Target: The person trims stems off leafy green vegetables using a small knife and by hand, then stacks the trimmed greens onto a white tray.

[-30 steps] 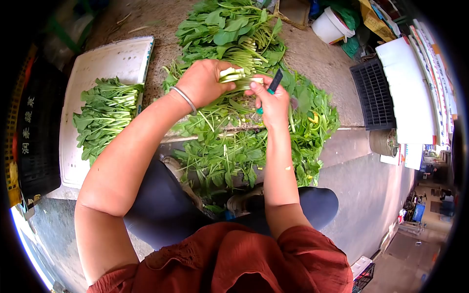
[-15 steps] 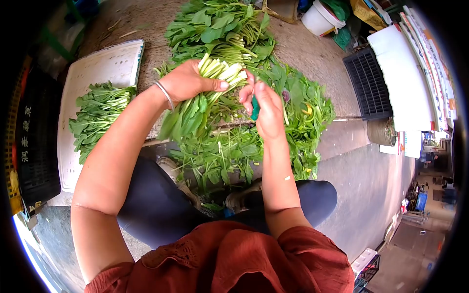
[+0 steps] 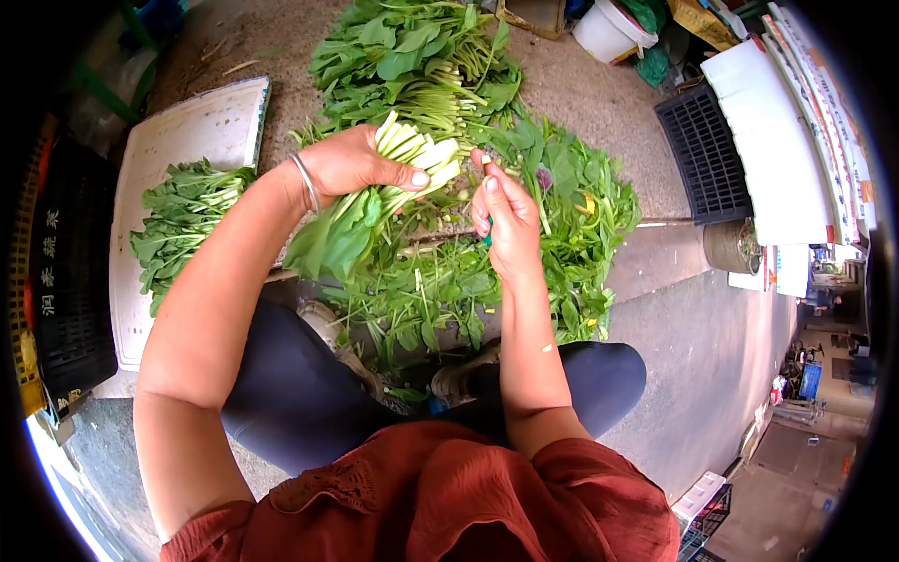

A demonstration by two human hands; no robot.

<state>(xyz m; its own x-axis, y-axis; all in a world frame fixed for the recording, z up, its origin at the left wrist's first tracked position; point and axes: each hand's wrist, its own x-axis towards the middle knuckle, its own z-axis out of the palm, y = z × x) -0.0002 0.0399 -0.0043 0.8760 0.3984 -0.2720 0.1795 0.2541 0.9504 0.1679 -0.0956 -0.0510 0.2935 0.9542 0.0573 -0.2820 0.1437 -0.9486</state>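
Observation:
My left hand, a bangle at its wrist, is closed around a bunch of leafy greens. The pale stem ends point right and the leaves hang down to the left. Just right of those ends, and apart from them, is my right hand. Its fingers are curled round a small green-handled tool, mostly hidden by the hand. A pale bit of stem shows at its fingertip. Behind the hands lies a large pile of greens with stems facing right. Loose leaves and trimmings spread to the right and below.
At left, a white foam tray bears another bundle of greens, beside black crates. At right stand a black plastic crate, white foam boards and a round pot. A white bucket is at the back.
My right hand has drawn slightly away from the stem ends, opening a gap. The bunch in my left hand has shifted a little left and down.

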